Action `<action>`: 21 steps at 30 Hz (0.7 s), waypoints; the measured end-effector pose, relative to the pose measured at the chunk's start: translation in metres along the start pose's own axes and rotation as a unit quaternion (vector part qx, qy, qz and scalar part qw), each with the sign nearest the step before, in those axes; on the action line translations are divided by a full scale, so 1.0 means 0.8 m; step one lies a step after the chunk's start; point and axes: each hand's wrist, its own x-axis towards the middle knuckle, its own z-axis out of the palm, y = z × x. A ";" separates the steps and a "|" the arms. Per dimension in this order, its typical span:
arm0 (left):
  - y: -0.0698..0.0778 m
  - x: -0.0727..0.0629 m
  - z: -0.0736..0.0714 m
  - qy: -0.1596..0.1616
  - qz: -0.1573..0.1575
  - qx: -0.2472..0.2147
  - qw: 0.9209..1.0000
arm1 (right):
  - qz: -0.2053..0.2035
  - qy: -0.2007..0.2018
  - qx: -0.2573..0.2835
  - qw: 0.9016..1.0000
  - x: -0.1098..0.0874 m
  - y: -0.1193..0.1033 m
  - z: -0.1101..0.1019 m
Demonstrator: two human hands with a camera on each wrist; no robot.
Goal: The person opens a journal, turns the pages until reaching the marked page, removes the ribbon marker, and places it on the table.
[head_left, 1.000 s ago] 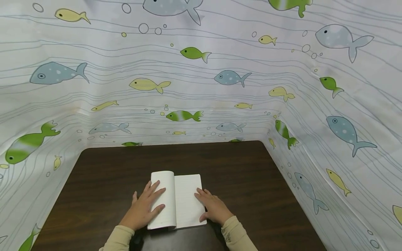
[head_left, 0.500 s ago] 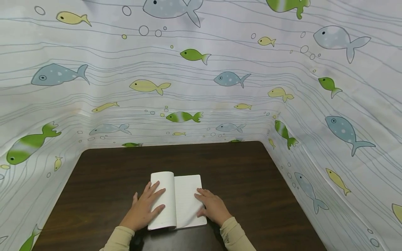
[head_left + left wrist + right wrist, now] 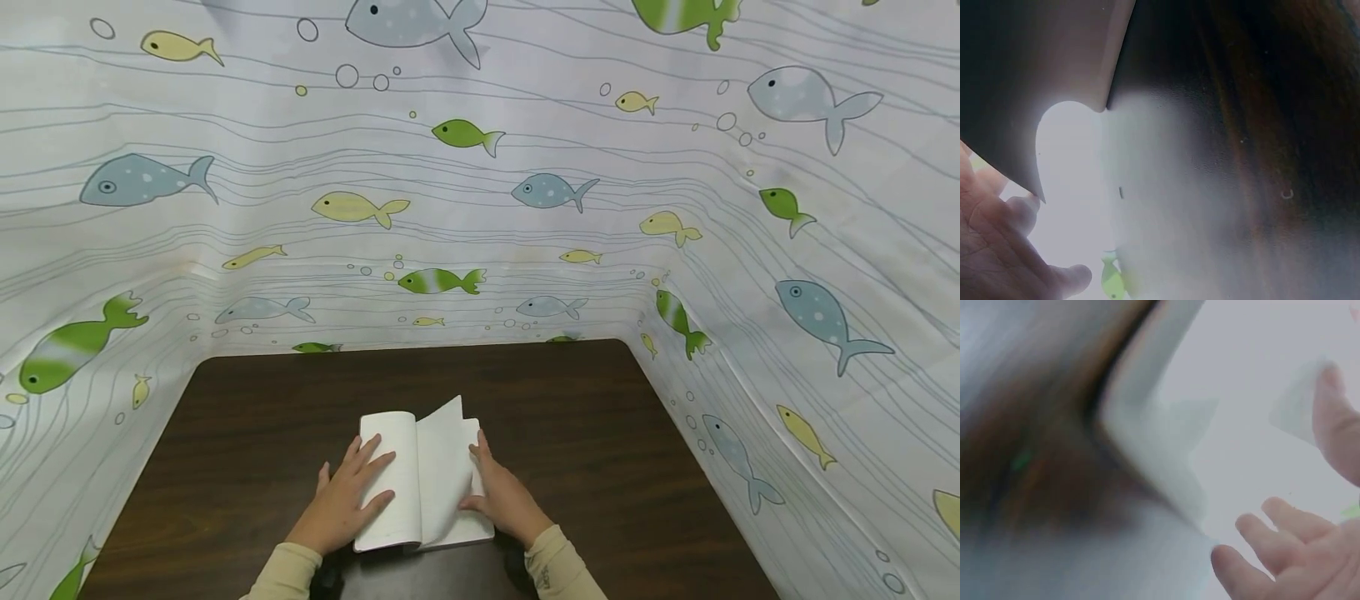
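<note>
An open notebook [image 3: 405,467] with white pages lies near the table's front. My left hand [image 3: 341,504] rests on its left page, fingers spread. One right-hand page [image 3: 441,467] stands partly lifted, its top corner pointing up and its lower part curved. My right hand [image 3: 510,500] is at the notebook's right edge, its thumb touching the lifted page and its fingers apart from the thumb. In the right wrist view, the thumb [image 3: 1338,428] meets the pale page, with the fingers extended below. The left wrist view shows part of the left hand [image 3: 997,231] beside a dark, shadowed notebook edge [image 3: 1066,56].
A dark brown wooden table [image 3: 622,475] carries the notebook. White fabric [image 3: 465,233] printed with fish surrounds its back and sides. Black wrist gear [image 3: 326,579] shows by the left sleeve [image 3: 283,571]; the right sleeve [image 3: 562,562] is beige too.
The right-hand page, flat at first, has curled up at its lower corner and now stands lifted toward the left. My right thumb has moved left with it. My left hand has stayed in place.
</note>
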 end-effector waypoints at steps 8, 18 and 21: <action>0.000 0.001 -0.002 -0.001 -0.001 0.009 1.000 | -0.028 -0.095 0.211 0.973 0.000 -0.034 0.002; 0.000 0.003 -0.004 -0.008 0.002 0.001 1.000 | -0.123 -0.182 0.170 0.961 0.007 -0.061 0.012; 0.000 0.004 -0.005 -0.009 0.001 0.001 1.000 | -0.139 -0.186 0.150 0.961 0.007 -0.067 0.013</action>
